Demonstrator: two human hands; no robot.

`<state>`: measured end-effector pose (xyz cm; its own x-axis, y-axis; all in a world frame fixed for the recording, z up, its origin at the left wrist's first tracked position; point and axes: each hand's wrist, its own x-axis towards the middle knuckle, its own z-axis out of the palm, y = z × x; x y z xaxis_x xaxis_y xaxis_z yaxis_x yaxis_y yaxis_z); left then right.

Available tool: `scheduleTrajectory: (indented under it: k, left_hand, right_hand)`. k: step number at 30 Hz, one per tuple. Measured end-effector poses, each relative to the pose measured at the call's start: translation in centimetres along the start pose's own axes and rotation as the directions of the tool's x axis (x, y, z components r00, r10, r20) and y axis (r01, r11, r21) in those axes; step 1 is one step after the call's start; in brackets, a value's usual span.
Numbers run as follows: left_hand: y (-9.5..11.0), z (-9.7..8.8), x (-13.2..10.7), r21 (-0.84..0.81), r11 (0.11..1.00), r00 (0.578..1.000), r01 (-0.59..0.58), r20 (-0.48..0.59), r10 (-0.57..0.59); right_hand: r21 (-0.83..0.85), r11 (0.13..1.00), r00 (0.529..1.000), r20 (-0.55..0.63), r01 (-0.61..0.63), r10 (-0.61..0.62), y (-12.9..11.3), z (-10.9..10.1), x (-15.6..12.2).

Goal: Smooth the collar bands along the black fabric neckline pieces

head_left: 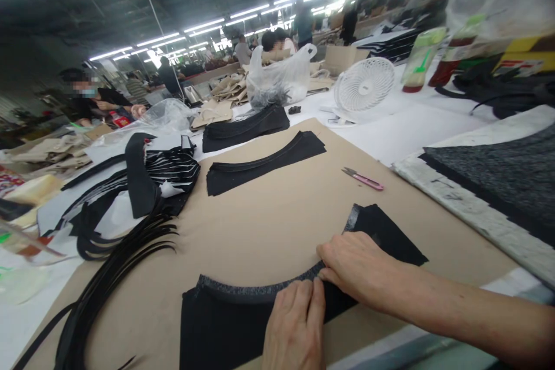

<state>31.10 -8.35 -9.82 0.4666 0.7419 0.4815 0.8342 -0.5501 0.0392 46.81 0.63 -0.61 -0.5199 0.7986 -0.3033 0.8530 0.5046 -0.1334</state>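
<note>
A black fabric piece [229, 329] with a curved, grey-speckled edge lies on the brown board in front of me. My left hand [297, 324] presses its fingertips, held close together, onto that curved edge near its middle. Just to the right, my right hand [358, 269] is closed on the same edge, its thumb beside the left fingertips. Both hands cover part of the fabric. Farther back lie another curved black piece [264, 165] and a dark stack of similar pieces [247, 127]. Pink-handled thread snips [363, 178] rest on the board beyond my right hand.
Black curved strips [108, 277] spread over the left side of the brown board [260, 225]. A white fan [364, 85], a plastic bag [281, 78] and bottles [422, 60] stand behind. At right lies grey fabric [503, 173]. A masked person [93, 98] sits far left.
</note>
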Motion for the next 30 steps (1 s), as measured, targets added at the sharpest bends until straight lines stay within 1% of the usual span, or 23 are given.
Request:
scheduleTrajectory:
  k: [3,6,9,13,18,24,27,30]
  left_hand:
    - [0.4,1.4,-0.3,0.064,0.998,1.000,-0.006,0.026,0.004]
    - [0.1,2.2,-0.8,0.097,0.995,0.999,-0.035,0.015,0.034]
    - [-0.1,2.5,-0.7,0.126,0.991,0.999,-0.041,-0.018,0.043]
    - [-0.1,2.5,-0.3,0.196,0.979,0.996,-0.058,-0.061,0.072]
    - [-0.1,2.5,-0.1,0.249,0.966,0.996,-0.066,-0.041,0.079]
    - [0.2,2.3,0.1,0.263,0.963,0.996,-0.060,-0.042,0.074]
    - [0.1,2.3,0.2,0.255,0.965,0.996,-0.058,-0.044,0.072]
    - [0.1,2.3,0.1,0.267,0.962,0.997,-0.064,-0.020,0.072]
  right_hand:
    - [-0.005,1.000,0.999,0.033,-0.019,0.019,0.9,-0.7,-0.1]
    - [0.011,1.000,0.998,0.061,-0.028,0.027,2.9,-2.0,-0.1]
    - [0.046,0.998,0.994,0.109,-0.032,0.027,5.2,-2.9,-0.1]
    - [0.096,0.995,0.989,0.146,-0.015,0.001,7.0,-2.9,-0.2]
    - [0.097,0.995,0.990,0.138,-0.020,0.007,7.1,-2.4,0.0]
    - [0.068,0.997,0.990,0.142,-0.023,0.013,6.6,-3.0,0.0]
    - [0.060,0.998,0.990,0.138,-0.009,0.000,6.6,-2.7,0.0]
    - [0.049,0.999,0.994,0.108,0.020,-0.025,6.8,-2.3,0.0]
